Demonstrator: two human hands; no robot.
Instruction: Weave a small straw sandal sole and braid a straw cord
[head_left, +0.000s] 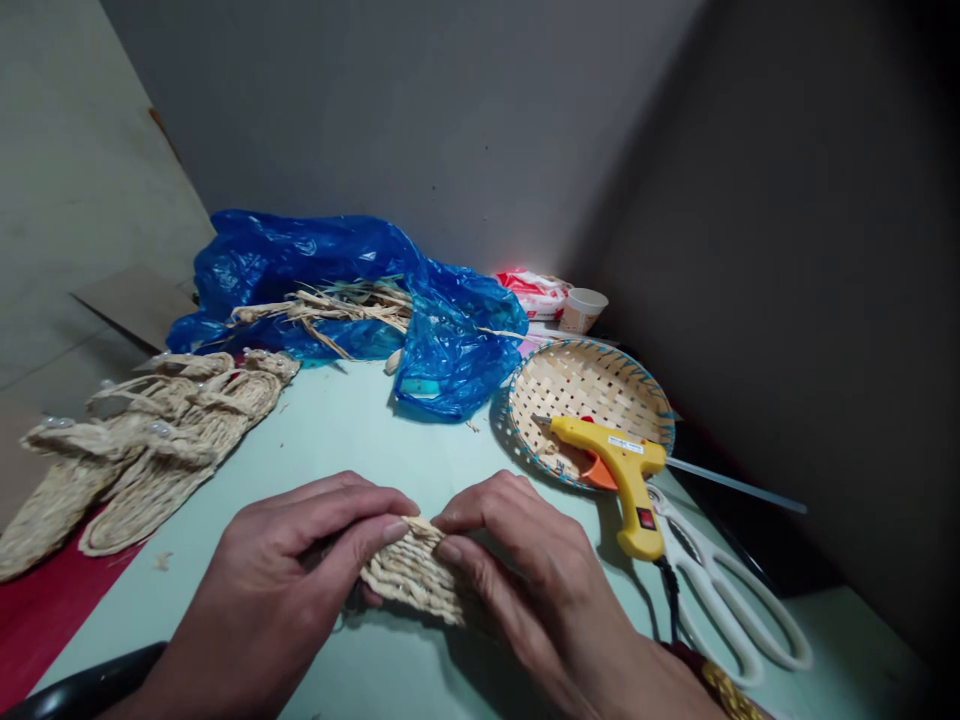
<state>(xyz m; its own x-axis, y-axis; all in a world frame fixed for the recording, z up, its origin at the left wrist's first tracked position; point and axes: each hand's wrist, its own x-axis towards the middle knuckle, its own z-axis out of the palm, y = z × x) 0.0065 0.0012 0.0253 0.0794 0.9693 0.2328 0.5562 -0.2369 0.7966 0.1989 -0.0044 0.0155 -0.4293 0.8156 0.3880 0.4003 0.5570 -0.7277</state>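
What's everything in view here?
Woven piece: one, tan, low centre
Sandals: several, tan, left
Plastic bag: one, blue, back
Strands: many, pale, in bag
Packet: one, red and white, right of bag
Cup: one, pale, beside packet
Basket: one, tan, right
Glue gun: one, yellow, over basket
Glue stick: one, translucent, gun's back
Scissors: one pair, white, lower right
Table: one, green, beneath
Surface: one, red, lower left
Unclear object: one, black, bottom left
Wall: one, grey, behind
Wristband: one, partly gold, bottom right
Left hand: one, on piece
Right hand: one, on piece

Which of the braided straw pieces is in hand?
The front piece, pinched by the left hand and right hand; the beaded slippers lie untouched at the left.
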